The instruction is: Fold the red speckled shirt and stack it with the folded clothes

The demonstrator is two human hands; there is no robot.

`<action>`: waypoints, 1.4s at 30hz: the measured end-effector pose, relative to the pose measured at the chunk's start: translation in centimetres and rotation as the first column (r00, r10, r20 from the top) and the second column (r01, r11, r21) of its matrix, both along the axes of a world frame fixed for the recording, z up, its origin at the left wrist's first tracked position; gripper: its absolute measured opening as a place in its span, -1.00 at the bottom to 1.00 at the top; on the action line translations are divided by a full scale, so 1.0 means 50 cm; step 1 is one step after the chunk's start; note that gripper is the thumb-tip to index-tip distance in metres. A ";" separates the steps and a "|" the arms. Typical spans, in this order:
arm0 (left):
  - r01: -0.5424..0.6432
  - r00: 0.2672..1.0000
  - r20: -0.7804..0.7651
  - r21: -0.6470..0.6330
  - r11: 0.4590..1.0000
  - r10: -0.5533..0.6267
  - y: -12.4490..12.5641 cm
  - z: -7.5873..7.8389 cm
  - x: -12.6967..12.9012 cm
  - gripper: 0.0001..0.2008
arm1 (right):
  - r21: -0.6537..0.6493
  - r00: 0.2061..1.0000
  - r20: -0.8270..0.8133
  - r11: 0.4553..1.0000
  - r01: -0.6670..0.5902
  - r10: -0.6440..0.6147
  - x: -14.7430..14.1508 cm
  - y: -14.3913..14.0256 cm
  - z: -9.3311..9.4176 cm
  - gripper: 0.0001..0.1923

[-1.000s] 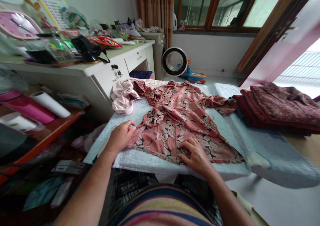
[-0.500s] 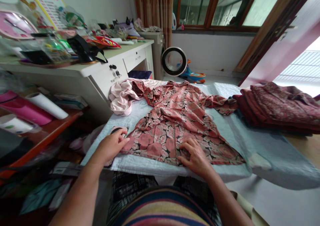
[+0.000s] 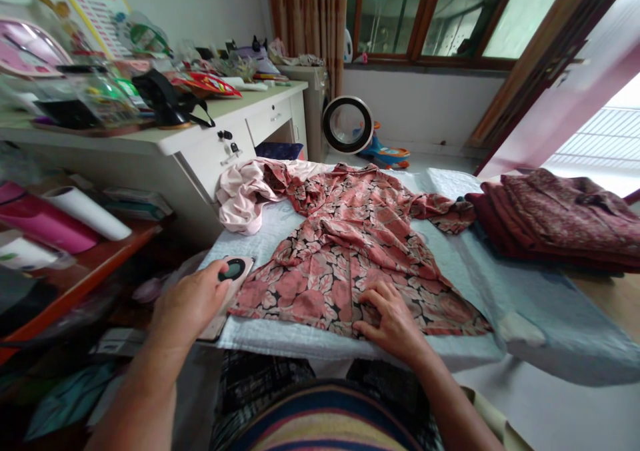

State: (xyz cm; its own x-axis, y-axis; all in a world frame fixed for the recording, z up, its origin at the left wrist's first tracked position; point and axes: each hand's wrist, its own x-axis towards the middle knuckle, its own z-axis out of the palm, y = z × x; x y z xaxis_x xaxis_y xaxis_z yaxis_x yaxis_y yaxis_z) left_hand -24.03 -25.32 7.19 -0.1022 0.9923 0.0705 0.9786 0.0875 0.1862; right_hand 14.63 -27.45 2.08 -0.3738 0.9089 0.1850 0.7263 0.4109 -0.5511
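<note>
A red and black floral dress [image 3: 320,264] lies spread on the pale blue padded cloth [image 3: 300,343], its sleeves out to both sides and some folds across the waist. At its lower left corner is a smartphone [image 3: 235,291], back side up, with a big round camera ring. My left hand [image 3: 193,301] is closed at the phone's left edge, thumb and finger by the ring; its other fingers are hidden. On the dress near its lower hem rests my right hand [image 3: 385,318], fingers slightly bent and thumb apart.
Crumpled pale pink cloth [image 3: 243,204] lies beyond the phone. Folded dark red clothes [image 3: 560,221] are stacked at the right. A cluttered white desk [image 3: 173,144] and an orange-edged shelf [image 3: 115,258] flank the left. An open round washer door [image 3: 348,124] stands beyond the cloth.
My left hand has moved left from the dress's lower left corner onto the phone, uncovering more of it. My right hand stays about where it was on the dress.
</note>
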 end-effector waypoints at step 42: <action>0.462 0.802 0.324 0.193 0.865 -0.501 0.217 0.001 0.196 -0.81 | 0.120 0.928 0.349 0.988 0.098 -0.134 0.161 0.277 0.080 -0.81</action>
